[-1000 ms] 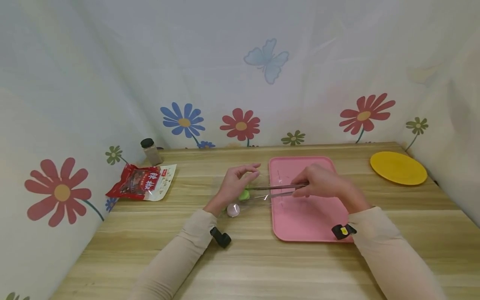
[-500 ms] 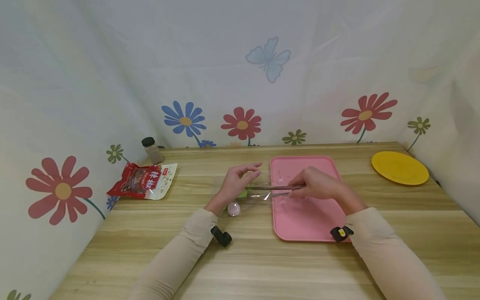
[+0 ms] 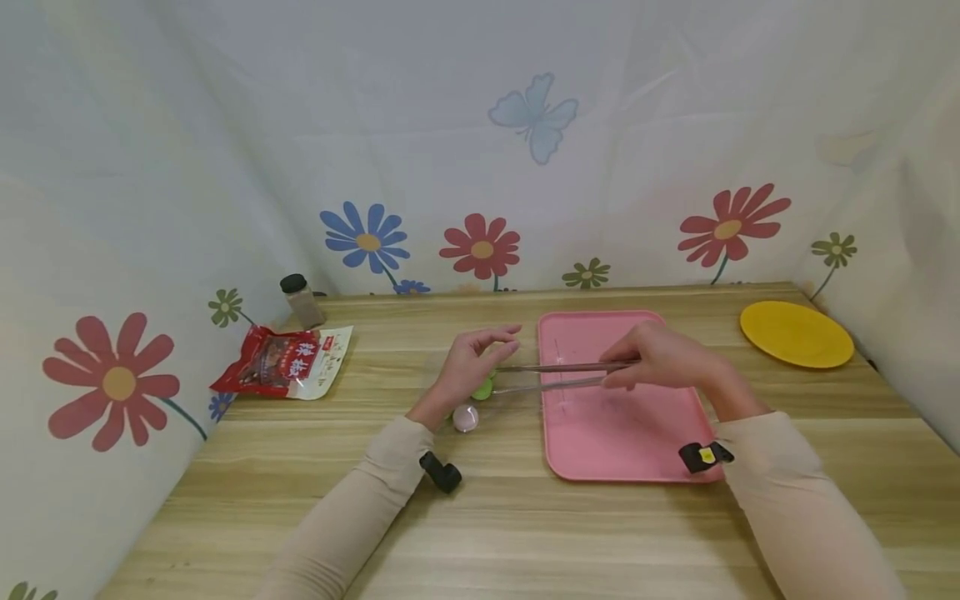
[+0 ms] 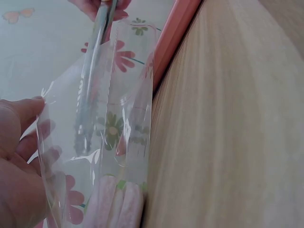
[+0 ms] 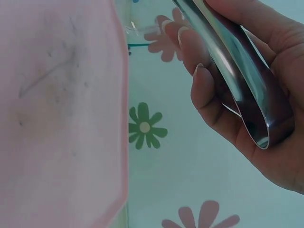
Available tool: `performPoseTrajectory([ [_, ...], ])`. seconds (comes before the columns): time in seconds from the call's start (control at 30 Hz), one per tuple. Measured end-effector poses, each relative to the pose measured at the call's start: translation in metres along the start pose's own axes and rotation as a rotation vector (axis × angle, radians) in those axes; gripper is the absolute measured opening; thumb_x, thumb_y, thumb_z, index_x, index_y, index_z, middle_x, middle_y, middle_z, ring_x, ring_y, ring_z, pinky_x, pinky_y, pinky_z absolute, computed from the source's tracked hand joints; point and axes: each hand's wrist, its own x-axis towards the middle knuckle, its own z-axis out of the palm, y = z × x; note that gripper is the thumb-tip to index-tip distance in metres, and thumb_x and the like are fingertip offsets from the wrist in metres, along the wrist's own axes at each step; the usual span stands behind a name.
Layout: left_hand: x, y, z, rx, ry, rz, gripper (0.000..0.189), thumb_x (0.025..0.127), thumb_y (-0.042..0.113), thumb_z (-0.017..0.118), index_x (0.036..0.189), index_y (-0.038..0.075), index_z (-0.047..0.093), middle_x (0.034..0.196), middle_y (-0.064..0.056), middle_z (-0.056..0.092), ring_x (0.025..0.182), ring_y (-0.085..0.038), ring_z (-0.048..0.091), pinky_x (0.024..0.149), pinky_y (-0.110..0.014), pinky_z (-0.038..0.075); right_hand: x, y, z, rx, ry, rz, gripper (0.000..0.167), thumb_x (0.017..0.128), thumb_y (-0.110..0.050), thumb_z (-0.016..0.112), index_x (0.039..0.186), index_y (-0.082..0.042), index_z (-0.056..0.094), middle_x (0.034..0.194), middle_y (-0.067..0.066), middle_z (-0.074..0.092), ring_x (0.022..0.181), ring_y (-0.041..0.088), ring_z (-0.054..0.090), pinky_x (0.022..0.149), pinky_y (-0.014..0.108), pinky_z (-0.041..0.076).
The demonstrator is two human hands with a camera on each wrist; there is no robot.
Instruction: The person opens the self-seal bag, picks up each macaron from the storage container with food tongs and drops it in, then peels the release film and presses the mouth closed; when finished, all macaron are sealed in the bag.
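Observation:
My left hand point(image 3: 476, 358) holds the edge of a clear plastic bag point(image 4: 123, 90), its thumb and fingers at the bag's side in the left wrist view. Pinkish-white pieces point(image 4: 128, 204) with bits of green show low in the bag. From the head view, a green round piece point(image 3: 483, 387) and a pale round piece point(image 3: 465, 418) show beside the left wrist. My right hand point(image 3: 660, 357) grips a pair of metal tongs point(image 3: 558, 367) above the pink tray point(image 3: 622, 450). The tongs point left, their arms apart, with their far ends inside the bag.
A red and white food packet point(image 3: 288, 362) lies at the left, with a dark-lidded jar point(image 3: 302, 302) behind it. At the back right is a yellow plate point(image 3: 797, 335). Flower-printed cloth point(image 3: 480, 167) walls in the table.
My right hand shifts slightly left, then back right with the tongs, whose arms now stand wider apart. My left hand stays in place at the bag.

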Motion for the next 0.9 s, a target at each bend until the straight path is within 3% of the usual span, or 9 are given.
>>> performPoseTrajectory([
  [0.17, 0.000, 0.002, -0.003, -0.002, -0.005, -0.016, 0.018, 0.100, 0.007, 0.061, 0.108, -0.007, 0.069, 0.137, -0.020, 0.058, 0.136, -0.033, 0.047, 0.117, -0.050, 0.027, -0.019, 0.000, -0.017, 0.014, -0.015, 0.036, 0.022, 0.090, -0.023, 0.077, 0.106, -0.008, 0.077, 0.079, -0.002, 0.071, 0.070, 0.022, 0.066, 0.065, 0.029, 0.057],
  [0.27, 0.000, 0.002, -0.003, -0.005, 0.001, -0.032, 0.018, 0.100, 0.008, 0.061, 0.109, -0.006, 0.070, 0.138, -0.018, 0.059, 0.136, -0.031, 0.048, 0.117, -0.049, 0.027, -0.036, 0.005, -0.030, 0.020, 0.027, 0.087, 0.026, 0.090, -0.025, 0.077, 0.109, -0.007, 0.077, 0.081, -0.004, 0.071, 0.071, 0.020, 0.066, 0.065, 0.030, 0.057],
  [0.57, 0.002, -0.002, 0.001, -0.006, 0.042, -0.086, 0.018, 0.100, 0.012, 0.062, 0.109, -0.002, 0.070, 0.138, -0.014, 0.060, 0.136, -0.024, 0.048, 0.119, -0.046, 0.025, -0.091, 0.061, -0.055, -0.052, 0.328, 0.350, 0.041, 0.093, -0.035, 0.073, 0.118, -0.003, 0.073, 0.083, 0.002, 0.070, 0.077, 0.022, 0.059, 0.063, 0.030, 0.048],
  [0.77, 0.000, 0.001, -0.001, 0.004, 0.023, -0.059, 0.018, 0.101, 0.010, 0.061, 0.109, -0.004, 0.069, 0.138, -0.017, 0.058, 0.136, -0.028, 0.047, 0.118, -0.049, 0.026, -0.100, 0.090, -0.054, -0.070, 0.393, 0.499, 0.059, 0.094, -0.043, 0.070, 0.121, 0.009, 0.066, 0.085, 0.006, 0.070, 0.082, 0.026, 0.058, 0.063, 0.031, 0.047],
  [0.9, 0.006, -0.019, -0.002, -0.002, 0.015, -0.033, 0.022, 0.100, 0.019, 0.064, 0.108, 0.000, 0.071, 0.137, -0.010, 0.061, 0.136, -0.023, 0.049, 0.118, -0.047, 0.027, -0.100, 0.100, -0.048, -0.027, 0.428, 0.562, 0.062, 0.094, -0.044, 0.069, 0.119, 0.012, 0.065, 0.088, 0.011, 0.072, 0.085, 0.031, 0.065, 0.069, 0.034, 0.052],
])
